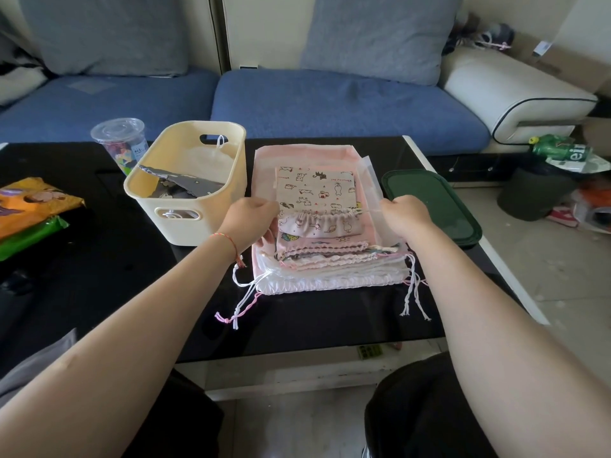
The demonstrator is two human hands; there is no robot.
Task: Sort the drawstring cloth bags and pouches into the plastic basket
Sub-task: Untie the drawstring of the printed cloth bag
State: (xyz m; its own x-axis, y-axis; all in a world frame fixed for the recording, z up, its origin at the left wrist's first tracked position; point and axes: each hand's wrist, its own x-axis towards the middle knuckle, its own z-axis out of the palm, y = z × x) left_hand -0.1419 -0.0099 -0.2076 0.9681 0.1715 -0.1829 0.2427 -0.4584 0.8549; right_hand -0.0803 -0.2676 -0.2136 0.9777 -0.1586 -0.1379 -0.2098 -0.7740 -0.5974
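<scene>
Both hands — left hand (253,214) and right hand (405,214) — are pinching the cords of the top pouch (315,193), fingers curled tight, seemingly cinching it before moving it to the basket (195,223).

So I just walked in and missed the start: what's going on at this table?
A person is sorting drawstring pouches. The left hand and right hand pinch the ends of the cat-print pouch on top of a stack of bags, apparently pulling its cord. The cream basket beside the stack already holds a dark pouch.
</scene>
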